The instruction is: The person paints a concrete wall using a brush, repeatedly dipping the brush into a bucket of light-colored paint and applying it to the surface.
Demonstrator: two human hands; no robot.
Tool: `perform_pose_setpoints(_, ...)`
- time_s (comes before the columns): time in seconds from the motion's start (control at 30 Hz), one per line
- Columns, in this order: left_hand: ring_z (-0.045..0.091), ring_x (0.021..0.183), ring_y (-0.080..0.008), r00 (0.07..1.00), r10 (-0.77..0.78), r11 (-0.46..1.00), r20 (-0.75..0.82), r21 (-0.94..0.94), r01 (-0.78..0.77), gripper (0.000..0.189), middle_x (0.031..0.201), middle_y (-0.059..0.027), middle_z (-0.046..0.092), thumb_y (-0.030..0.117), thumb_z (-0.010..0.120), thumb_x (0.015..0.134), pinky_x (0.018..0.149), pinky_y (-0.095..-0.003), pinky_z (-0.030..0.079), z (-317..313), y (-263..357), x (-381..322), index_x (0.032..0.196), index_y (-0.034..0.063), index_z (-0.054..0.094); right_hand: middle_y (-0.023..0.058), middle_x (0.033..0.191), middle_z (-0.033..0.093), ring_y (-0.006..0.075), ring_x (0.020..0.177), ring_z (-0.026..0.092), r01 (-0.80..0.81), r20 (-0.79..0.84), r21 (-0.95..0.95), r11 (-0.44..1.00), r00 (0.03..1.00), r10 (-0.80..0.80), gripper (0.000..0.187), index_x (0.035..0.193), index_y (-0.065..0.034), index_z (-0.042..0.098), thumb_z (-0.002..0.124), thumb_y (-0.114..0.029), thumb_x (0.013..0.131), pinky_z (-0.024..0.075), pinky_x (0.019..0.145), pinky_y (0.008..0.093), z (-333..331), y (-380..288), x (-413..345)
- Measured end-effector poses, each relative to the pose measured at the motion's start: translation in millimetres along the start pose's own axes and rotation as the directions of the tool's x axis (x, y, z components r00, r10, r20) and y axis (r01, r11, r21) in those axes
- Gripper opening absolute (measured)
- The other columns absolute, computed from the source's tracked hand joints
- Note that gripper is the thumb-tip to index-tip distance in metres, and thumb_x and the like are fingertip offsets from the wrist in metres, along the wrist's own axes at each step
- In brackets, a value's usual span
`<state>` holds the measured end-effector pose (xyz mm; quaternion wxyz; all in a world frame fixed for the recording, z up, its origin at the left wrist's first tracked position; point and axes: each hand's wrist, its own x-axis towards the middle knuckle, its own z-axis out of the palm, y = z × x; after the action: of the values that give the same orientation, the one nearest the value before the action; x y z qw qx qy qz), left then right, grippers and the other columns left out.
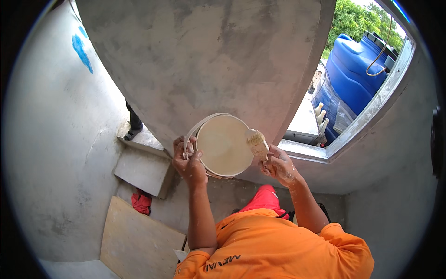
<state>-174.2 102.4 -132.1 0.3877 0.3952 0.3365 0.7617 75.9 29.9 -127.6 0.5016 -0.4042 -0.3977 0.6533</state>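
My left hand (191, 161) grips the left side of a round white bucket (209, 173), its thumb at the rim and its fingers around the bucket's handle (197, 127). Pale, cream-coloured liquid (224, 144) fills much of the bucket. In my right hand (279, 164) is a flat paintbrush (258, 146), held by its handle with the bristles pointing up and to the left. The brush head overlaps the bucket's right rim in view; whether they touch I cannot tell. Its bristles are coated with pale material, and pale splashes mark both hands.
A grey plastered wall (209, 62) rises in front. On the right is a window opening (334, 153) with a blue plastic tank (355, 66) outside. Concrete steps (143, 171) lie to the left, where a person's foot (133, 133) shows. A wooden board (139, 237) and red cloth (141, 202) lie below.
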Motion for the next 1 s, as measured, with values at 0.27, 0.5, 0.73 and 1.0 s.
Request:
perform_pose_setpoints(0.27, 0.058, 0.107, -0.0204, 0.990, -0.117, 0.993, -0.085, -0.030, 0.115, 0.027, 0.107, -0.0068, 0.048, -0.019, 0.049, 0.064, 0.104, -0.0369, 0.043, 2.2, -44.7, -14.9, 0.072, 0.0053, 0.039, 0.0045, 0.081, 0.063, 0.0094, 0.064, 0.055, 0.128, -0.219, 0.033, 0.991, 0.969, -0.118, 0.021, 0.109, -0.0060, 0.057, 0.059, -0.023, 0.097, 0.0381, 0.050, 0.0205, -27.5, 26.1, 26.7)
perform_pose_setpoints(0.5, 0.054, 0.090, -0.0154, 0.993, -0.093, 0.994, -0.074, 0.049, 0.096, 0.030, 0.096, -0.0016, 0.050, -0.014, 0.051, 0.062, 0.097, -0.0303, 0.042, -1.5, -52.6, -12.3, 0.086, 0.0018, 0.056, 0.0066, 0.090, 0.067, 0.0083, 0.069, 0.058, 0.299, -0.336, -0.046, 0.953, 0.894, -0.296, 0.032, 0.121, 0.0024, 0.059, 0.069, -0.014, 0.095, 0.0399, 0.051, 0.0211, -49.9, 27.8, 56.2)
perform_pose_setpoints(0.73, 0.059, 0.097, -0.0184, 0.995, -0.049, 0.995, -0.090, 0.079, 0.056, 0.038, 0.096, -0.0025, 0.055, -0.013, 0.051, 0.062, 0.098, -0.0319, 0.045, -5.8, -51.3, -3.0, 0.097, 0.0001, 0.061, 0.0081, 0.087, 0.063, 0.0198, 0.072, 0.067, 0.081, -0.516, -0.006, 0.997, 0.853, -0.072, 0.024, 0.105, 0.0015, 0.060, 0.067, -0.021, 0.099, 0.0469, 0.051, 0.0290, -98.6, 66.2, 110.3)
perform_pose_setpoints(1.0, 0.062, 0.103, -0.0209, 0.987, -0.041, 0.999, -0.152, -0.005, 0.040, 0.039, 0.101, -0.0058, 0.059, -0.014, 0.049, 0.064, 0.099, -0.0335, 0.046, -30.0, -59.9, 3.2, 0.099, -0.0011, 0.059, 0.0075, 0.081, 0.062, 0.0151, 0.064, 0.062, 0.078, -0.515, 0.091, 0.993, 0.857, -0.020, 0.022, 0.104, 0.0028, 0.063, 0.063, -0.018, 0.100, 0.0444, 0.048, 0.0272, -81.3, 62.0, 77.5)
